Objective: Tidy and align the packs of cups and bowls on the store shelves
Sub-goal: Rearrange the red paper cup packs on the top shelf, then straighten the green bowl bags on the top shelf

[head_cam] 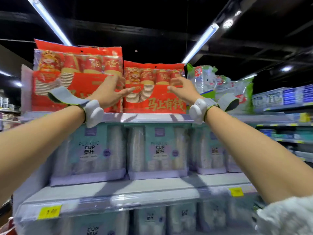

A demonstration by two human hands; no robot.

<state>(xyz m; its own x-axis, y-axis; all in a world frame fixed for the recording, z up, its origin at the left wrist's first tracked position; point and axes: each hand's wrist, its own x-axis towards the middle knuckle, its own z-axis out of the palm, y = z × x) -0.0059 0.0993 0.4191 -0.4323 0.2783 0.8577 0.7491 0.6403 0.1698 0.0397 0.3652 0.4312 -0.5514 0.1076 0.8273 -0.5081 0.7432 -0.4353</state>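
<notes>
The step in hand looks like squaring up the small red pack (155,87) on the top shelf (152,118), which stands at 12 o'clock, just right of the taller red pack (77,77) and left of the clear pack (220,85). Both arms reach up and forward. The left hand (110,92) is spread wide, fingers straight, in front of the seam between the two red packs; whether it touches either I cannot tell. The right hand (182,90) is at 1 o'clock before the small pack's right edge, fingers loosely bent, holding nothing. Next, I judge, both palms must close on its sides and nudge it flush with its neighbour. The cup packs (157,150) below stand in an even row.
</notes>
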